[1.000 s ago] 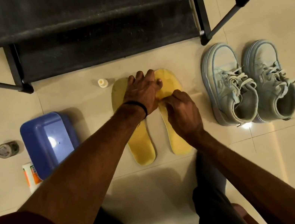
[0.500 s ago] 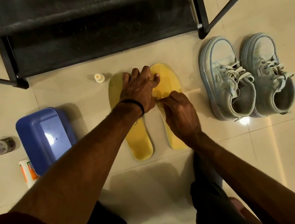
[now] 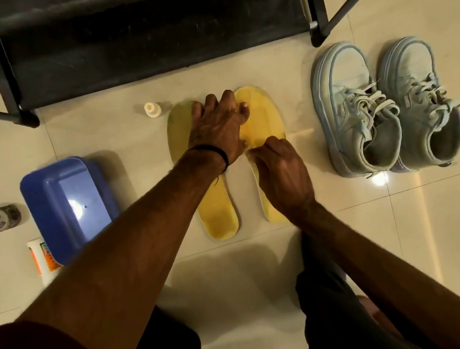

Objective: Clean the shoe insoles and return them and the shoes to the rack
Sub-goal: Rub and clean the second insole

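Note:
Two yellow insoles lie side by side on the tiled floor, the left insole [image 3: 217,216] and the right insole [image 3: 261,113]. My left hand [image 3: 218,130] lies flat across their toe ends, fingers spread, pressing them down. My right hand [image 3: 281,174] is curled on the middle of the right insole, and a thin pale handle [image 3: 302,132] sticks out of it to the right. What is under its fingers is hidden. A pair of pale blue sneakers [image 3: 344,98] stands to the right of the insoles. The black shoe rack [image 3: 137,37] spans the top.
A blue plastic tub [image 3: 65,203] sits left of the insoles, with a small round jar [image 3: 1,217] and a white and orange tube [image 3: 41,257] beside it. A tiny white bottle [image 3: 152,109] stands by the left insole's toe. My knees are at the bottom edge.
Both hands stay on the insoles in nearly the same pose. The whole scene shifts a little in view as my head moves.

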